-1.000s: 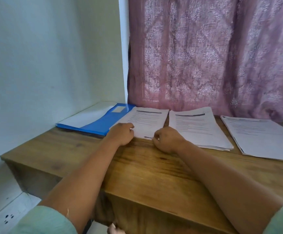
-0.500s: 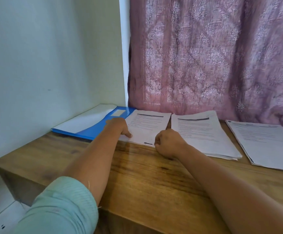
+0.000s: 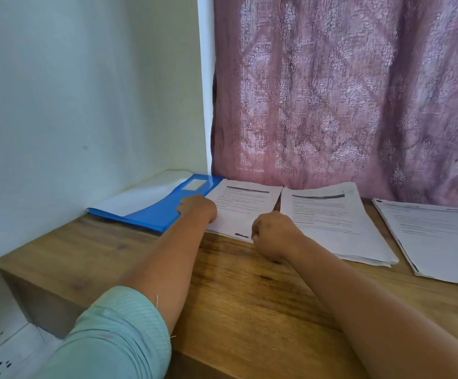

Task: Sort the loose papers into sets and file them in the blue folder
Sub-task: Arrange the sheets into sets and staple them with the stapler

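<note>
A: so what's on the table [image 3: 249, 291], left to right?

B: blue folder [image 3: 156, 212] flat in the corner, white label on it. Then three printed paper sets: left set [image 3: 244, 206], middle stack [image 3: 331, 222], right stack [image 3: 435, 236].

A: hands?

B: left hand [image 3: 199, 207] sits curled where folder meets left set, can't tell if it grips. Right hand [image 3: 273, 232] pinches that set's near corner.

Desk [image 3: 249, 291] against wall and curtain [image 3: 345, 91]. Along its back edge, left to right: folder [image 3: 156, 212] in corner, first paper set [image 3: 245, 206] overlapping folder's right edge, second set [image 3: 334, 225] just beside, third set [image 3: 438, 236] farthest right.
</note>
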Demonstrator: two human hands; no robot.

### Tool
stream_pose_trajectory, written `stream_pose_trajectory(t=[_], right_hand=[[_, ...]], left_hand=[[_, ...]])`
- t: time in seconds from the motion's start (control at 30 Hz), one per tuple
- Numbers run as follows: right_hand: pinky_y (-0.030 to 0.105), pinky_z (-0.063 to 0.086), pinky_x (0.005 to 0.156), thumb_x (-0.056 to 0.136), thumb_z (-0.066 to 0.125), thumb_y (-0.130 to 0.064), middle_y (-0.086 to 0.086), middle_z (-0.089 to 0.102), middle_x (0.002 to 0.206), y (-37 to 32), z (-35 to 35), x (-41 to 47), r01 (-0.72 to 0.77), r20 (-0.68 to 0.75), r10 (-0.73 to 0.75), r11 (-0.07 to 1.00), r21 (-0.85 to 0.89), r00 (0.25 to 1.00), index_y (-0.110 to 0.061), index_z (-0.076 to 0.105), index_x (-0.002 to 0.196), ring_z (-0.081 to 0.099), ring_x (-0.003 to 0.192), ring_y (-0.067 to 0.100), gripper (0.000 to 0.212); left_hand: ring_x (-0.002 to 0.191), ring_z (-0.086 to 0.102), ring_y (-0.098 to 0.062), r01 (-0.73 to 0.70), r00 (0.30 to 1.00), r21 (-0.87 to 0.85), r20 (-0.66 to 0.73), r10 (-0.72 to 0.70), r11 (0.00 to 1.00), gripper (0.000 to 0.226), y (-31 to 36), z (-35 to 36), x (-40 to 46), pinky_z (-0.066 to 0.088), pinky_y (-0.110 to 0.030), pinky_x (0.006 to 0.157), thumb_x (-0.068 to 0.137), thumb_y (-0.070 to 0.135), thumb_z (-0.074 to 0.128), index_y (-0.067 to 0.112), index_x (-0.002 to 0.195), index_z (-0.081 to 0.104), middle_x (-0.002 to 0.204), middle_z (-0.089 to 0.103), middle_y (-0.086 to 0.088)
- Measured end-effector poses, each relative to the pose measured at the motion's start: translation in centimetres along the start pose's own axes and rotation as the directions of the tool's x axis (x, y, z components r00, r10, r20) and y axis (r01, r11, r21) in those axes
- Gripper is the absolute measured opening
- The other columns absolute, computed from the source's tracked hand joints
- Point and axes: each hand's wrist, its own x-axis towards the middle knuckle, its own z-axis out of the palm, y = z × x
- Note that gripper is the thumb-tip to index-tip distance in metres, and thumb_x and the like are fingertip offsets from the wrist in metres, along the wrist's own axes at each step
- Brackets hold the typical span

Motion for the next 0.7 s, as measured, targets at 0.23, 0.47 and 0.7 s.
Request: stream_pose_trajectory(t=[0.23, 0.47, 0.7], right_hand=[[0.031, 0.053, 0.086, 0.089, 0.052, -0.004, 0.006, 0.063, 0.114, 0.4, -0.6, -0.6, 0.052, 0.048, -0.051, 0.999, -0.011, 0.998, -0.016, 0.07, 0.113, 0.06, 0.098, 0.022, 0.032], [0.028, 0.052, 0.085, 0.087, 0.051, 0.001, 0.008, 0.061, 0.118, 0.7, -1.0, -0.9, 0.082, 0.067, -0.08, 0.996, -0.027, 0.995, -0.015, 0.068, 0.117, 0.059, 0.1, 0.022, 0.038], [0.032, 0.052, 0.089, 0.087, 0.051, 0.001, 0.009, 0.06, 0.118, 0.7, -0.9, -1.0, 0.099, 0.07, -0.095, 0.994, -0.053, 0.993, -0.014, 0.067, 0.116, 0.059, 0.102, 0.023, 0.037]], left_hand=[[0.116, 0.051, -0.027, 0.008, 0.999, -0.004, 0.05, -0.008, 1.0, 0.092, 0.4, -0.6, 1.1, 0.041, -0.037, 0.083, 0.072, 0.078, 0.058, 0.015, 0.139, 0.046, 0.131, 0.053, -0.008], [0.126, 0.047, -0.026, 0.01, 0.989, -0.046, 0.148, -0.003, 0.999, 0.099, -0.3, -1.6, 0.0, 0.039, -0.038, 0.107, 0.072, 0.075, 0.063, 0.013, 0.144, 0.038, 0.14, 0.049, -0.009], [0.128, 0.045, -0.028, -0.011, 0.99, -0.155, 0.135, 0.032, 0.988, 0.119, -0.5, -0.5, 1.6, 0.039, -0.043, 0.107, 0.053, 0.076, 0.074, 0.018, 0.148, 0.032, 0.145, 0.044, -0.009]])
